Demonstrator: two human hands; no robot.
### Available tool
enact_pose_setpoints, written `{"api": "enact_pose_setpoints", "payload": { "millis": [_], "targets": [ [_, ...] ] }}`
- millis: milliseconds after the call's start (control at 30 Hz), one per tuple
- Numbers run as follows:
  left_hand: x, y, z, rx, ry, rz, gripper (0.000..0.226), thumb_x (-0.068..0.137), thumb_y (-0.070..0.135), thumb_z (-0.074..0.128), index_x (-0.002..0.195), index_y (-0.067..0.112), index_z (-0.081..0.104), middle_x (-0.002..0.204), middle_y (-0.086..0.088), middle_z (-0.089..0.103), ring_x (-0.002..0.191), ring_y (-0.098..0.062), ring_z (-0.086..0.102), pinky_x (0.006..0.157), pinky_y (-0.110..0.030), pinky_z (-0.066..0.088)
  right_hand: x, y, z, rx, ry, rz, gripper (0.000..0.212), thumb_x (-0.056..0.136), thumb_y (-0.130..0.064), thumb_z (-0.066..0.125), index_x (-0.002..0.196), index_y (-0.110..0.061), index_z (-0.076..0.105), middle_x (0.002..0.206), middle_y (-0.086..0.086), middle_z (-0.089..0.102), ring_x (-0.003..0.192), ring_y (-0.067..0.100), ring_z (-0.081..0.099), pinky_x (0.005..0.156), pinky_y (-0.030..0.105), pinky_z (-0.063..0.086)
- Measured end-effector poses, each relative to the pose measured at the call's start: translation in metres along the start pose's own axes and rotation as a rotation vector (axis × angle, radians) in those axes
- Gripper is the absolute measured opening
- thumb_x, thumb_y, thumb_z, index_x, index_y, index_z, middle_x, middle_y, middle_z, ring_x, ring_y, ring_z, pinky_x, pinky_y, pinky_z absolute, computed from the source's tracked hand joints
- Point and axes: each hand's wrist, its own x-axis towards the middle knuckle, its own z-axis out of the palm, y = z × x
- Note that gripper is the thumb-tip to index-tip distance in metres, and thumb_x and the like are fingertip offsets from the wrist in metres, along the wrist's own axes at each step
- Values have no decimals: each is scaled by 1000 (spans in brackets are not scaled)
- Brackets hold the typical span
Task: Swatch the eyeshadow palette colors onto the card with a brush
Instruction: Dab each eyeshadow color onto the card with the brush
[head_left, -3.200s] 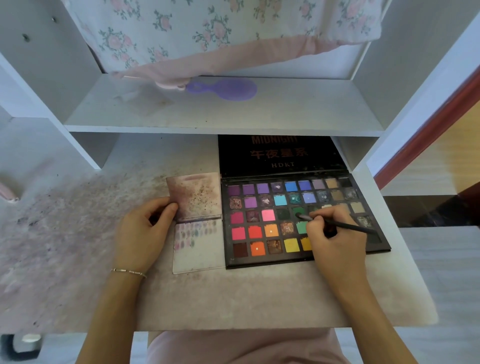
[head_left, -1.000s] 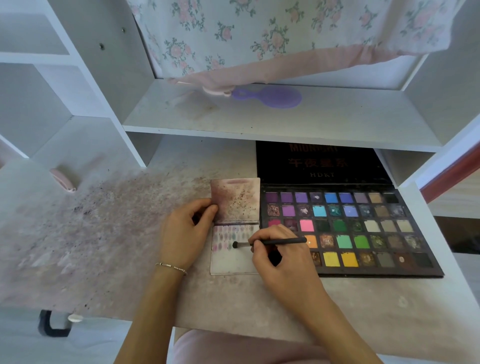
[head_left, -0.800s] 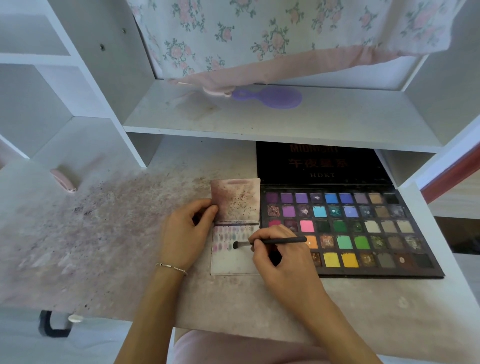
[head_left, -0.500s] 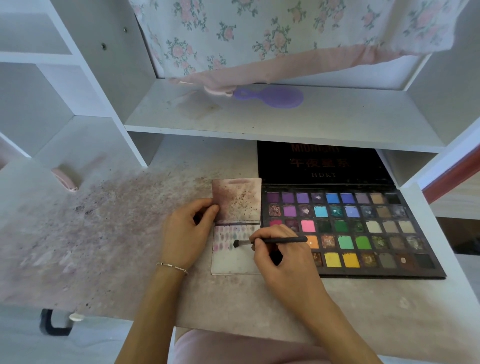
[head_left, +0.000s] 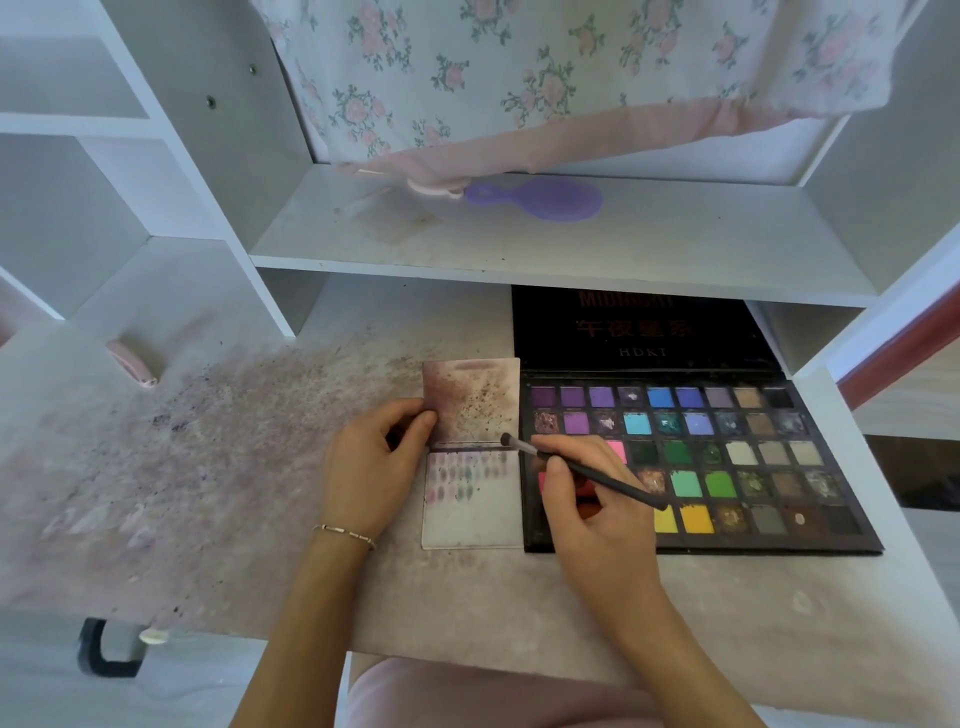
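Note:
An open black eyeshadow palette (head_left: 737, 457) with many coloured pans lies on the desk, its lid propped up behind. To its left lies a white card (head_left: 472, 512) carrying rows of small swatches, with a stained pinkish card (head_left: 475, 402) above it. My left hand (head_left: 371, 465) pinches the left edge of the stained card, thumb on top. My right hand (head_left: 587, 499) grips a thin black brush (head_left: 582, 470). Its tip sits near the top right corner of the white card, beside the palette's left edge.
The desk top (head_left: 208, 467) is dusted with purple powder stains. A purple hand mirror (head_left: 540, 200) lies on the shelf above, under a floral cloth (head_left: 545, 67). A small pink item (head_left: 130, 364) rests in the left cubby. White shelf walls stand on both sides.
The brush tip has left the middle of the swatch card and swung up and right, toward the palette's edge. My left hand stays put on the stained card.

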Motion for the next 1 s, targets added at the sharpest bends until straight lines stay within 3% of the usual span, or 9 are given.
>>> {"api": "enact_pose_setpoints", "payload": {
  "millis": [133,333,500,733,867,1000],
  "targets": [
    [0,1,-1,5,-2,4,15,86,18,58,93,21,70,82,15,65,74,2,58,66,-12,42,-2,3,-10,-16,26,-30,17,86,-20,46,94,-26,60,90,-16,59,86,2,57,72,9,44],
    [2,3,1,2,-12,-29,14,86,15,57,93,16,70,79,14,63,72,4,55,64,-9,39,-3,13,-45,-104,121,39,26,84,-13,49,88,-38,51,87,-13,57,83,1,56,66,10,46],
    [0,9,8,-7,34,-45,16,88,12,55,96,9,68,75,10,59,69,6,50,58,3,34,0,25,-80,-154,226,129,36,88,-1,49,82,-37,48,77,-9,56,72,-3,58,54,10,46],
    [-4,7,10,57,55,-26,17,89,15,53,98,11,67,82,8,60,67,2,49,58,-4,33,5,35,-99,-203,362,178,35,89,-2,45,78,-35,46,68,-8,54,64,-11,54,52,2,40],
    [-3,4,11,72,58,-17,17,88,15,54,97,12,67,83,5,62,74,-13,54,61,-15,36,7,40,-98,-228,338,179,25,88,-1,47,82,-25,50,69,-8,54,66,-9,54,53,1,39],
    [-3,3,11,73,70,-11,16,88,15,55,96,12,67,82,7,61,74,-13,54,62,-14,35,8,42,-99,-233,291,192,33,88,-3,46,76,-34,47,69,-9,55,67,-5,56,54,3,42]
  ]
}}
